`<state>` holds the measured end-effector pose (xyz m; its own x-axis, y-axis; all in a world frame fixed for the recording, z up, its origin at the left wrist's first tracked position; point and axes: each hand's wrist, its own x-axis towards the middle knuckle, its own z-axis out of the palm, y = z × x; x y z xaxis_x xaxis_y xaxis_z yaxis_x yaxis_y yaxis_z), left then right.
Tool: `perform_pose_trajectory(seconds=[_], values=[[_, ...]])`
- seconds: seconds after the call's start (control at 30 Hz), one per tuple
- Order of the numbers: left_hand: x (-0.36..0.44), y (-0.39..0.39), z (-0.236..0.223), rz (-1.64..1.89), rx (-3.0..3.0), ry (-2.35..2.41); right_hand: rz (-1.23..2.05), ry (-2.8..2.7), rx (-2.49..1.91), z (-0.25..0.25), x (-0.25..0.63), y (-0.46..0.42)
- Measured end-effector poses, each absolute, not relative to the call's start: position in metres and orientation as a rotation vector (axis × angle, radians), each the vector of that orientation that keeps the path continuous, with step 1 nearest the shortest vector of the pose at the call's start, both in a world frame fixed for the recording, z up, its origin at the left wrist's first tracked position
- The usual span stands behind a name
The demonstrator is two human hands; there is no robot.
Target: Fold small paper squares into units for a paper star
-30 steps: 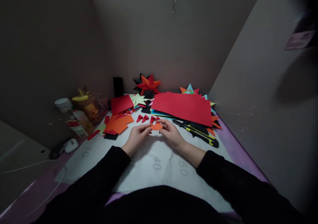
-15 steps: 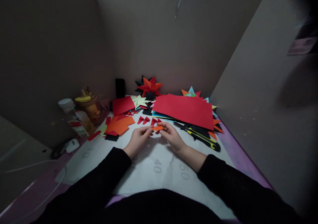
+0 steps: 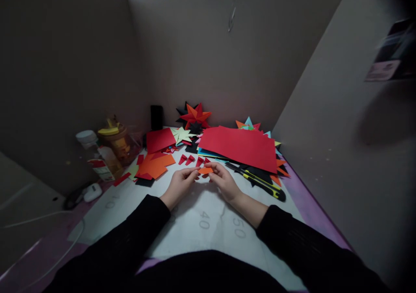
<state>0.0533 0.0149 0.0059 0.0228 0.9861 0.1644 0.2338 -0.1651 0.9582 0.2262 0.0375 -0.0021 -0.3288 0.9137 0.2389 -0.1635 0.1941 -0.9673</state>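
Observation:
A small folded piece of orange paper [image 3: 205, 170] is pinched between my two hands, a little above the white mat. My left hand [image 3: 181, 184] is closed on its left end, thumb toward me. Fingers of my right hand [image 3: 225, 183] grip the right end, partly hiding it. Just beyond my fingertips, several small folded red paper pieces [image 3: 186, 160] lie in a row, and some are partly covered by my hands. Loose orange paper [image 3: 156, 165] lies left of my left hand. To the right of my right hand rests a black and yellow utility knife [image 3: 264, 184].
Red sheets [image 3: 238, 145] lie on other coloured paper at the back right. Paper stars [image 3: 196, 115] lean against the rear panel. A bottle [image 3: 104, 161], a yellow-lidded cup [image 3: 117, 141] and a white earphone case [image 3: 92, 192] stand at left. The numbered white mat [image 3: 191, 236] covers the table.
The orange paper has tilted in my fingers, so its face looks narrower than a second ago. Both hands keep their grip. The camera view has shifted slightly.

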Motion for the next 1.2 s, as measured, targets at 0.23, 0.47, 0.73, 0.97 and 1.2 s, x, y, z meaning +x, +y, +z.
perform_pose_trajectory(seconds=[0.23, 0.47, 0.73, 0.97, 1.2], values=[[0.0514, 0.0159, 0.0019, 1.188, 1.523, 1.309, 1.349, -1.460, -0.746, -0.0046, 0.2264, 0.0390], [0.0531, 0.0160, 0.0058, 1.187, 1.512, 1.298, 1.352, -1.463, -0.736, -0.0016, 0.2274, 0.0370], [0.0530, 0.0141, 0.0057, 1.198, 1.515, 1.275, 1.357, -1.434, -0.764, -0.0027, 0.2255, 0.0375], [0.0553, 0.0126, 0.0069, 1.221, 1.629, 1.351, 1.327, -1.385, -0.782, -0.0080, 0.2193, 0.0387], [0.0585, 0.0112, 0.0068, 1.201, 1.589, 1.301, 1.272, -1.424, -0.843, -0.0061, 0.2187, 0.0381]])
